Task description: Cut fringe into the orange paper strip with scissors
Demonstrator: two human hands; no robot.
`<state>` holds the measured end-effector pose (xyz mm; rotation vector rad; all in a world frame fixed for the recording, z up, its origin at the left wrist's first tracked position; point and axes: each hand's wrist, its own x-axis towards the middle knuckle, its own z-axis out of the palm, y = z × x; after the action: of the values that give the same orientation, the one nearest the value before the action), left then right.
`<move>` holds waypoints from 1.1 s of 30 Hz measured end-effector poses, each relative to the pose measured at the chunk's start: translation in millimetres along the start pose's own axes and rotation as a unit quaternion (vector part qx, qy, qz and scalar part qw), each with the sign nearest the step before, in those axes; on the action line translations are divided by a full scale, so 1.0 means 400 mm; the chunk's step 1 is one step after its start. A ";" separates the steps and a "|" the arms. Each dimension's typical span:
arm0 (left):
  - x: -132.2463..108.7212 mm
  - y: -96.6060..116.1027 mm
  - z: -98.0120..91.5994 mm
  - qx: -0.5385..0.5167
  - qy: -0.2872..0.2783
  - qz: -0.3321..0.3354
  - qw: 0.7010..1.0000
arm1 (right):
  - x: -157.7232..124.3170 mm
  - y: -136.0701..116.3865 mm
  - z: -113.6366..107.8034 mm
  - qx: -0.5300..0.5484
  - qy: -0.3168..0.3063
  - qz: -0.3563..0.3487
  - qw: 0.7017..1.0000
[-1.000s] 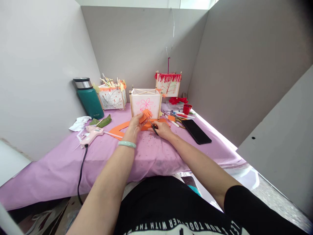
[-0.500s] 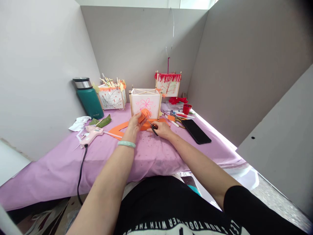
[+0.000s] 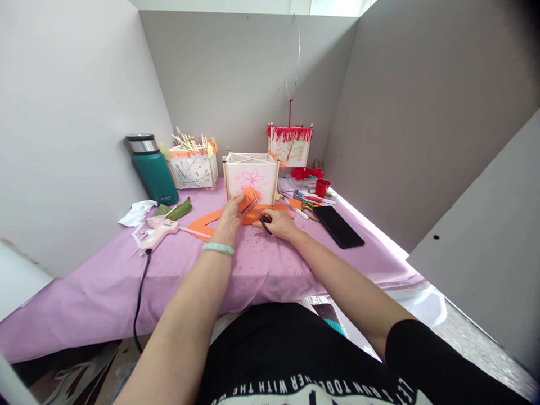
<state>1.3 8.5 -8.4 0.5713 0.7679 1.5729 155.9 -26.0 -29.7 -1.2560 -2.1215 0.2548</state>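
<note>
My left hand (image 3: pixel 233 212) pinches a strip of orange paper (image 3: pixel 252 195) whose end is cut into a fringe. Wrapped round the handles of small black-handled scissors (image 3: pixel 265 224) is my right hand (image 3: pixel 279 224). The blades point up and left at the fringed paper; whether they are closed on it I cannot tell. More orange paper (image 3: pixel 203 220) lies flat on the table below both hands. Just behind them stands a white box-shaped lantern (image 3: pixel 259 169) with wooden corner sticks and a pink flower drawn on its front.
On the left are a green bottle (image 3: pixel 155 174), a pink glue gun (image 3: pixel 157 235) with a cord, and a stick-filled paper box (image 3: pixel 193 169). A phone (image 3: pixel 338 226), markers (image 3: pixel 319 199) and a red cup (image 3: pixel 323 188) lie right. A red-fringed lantern (image 3: pixel 291 147) hangs behind.
Almost nothing differs. Both hands stay in place, with only a very slight shift of my right hand and the scissors.
</note>
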 end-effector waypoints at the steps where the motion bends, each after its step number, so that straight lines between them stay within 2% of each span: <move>1: -0.001 0.000 0.000 0.001 -0.002 0.000 1.000 | 0.000 -0.001 0.000 -0.003 -0.001 0.001 1.000; 33: -0.009 0.003 0.010 0.000 0.009 -0.007 1.000 | 0.004 0.013 0.010 -0.033 0.003 -0.009 0.999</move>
<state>4.0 5.4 -4.8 0.5522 0.7841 1.5656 156.6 -21.3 -34.6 -1.2720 -2.1508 0.1748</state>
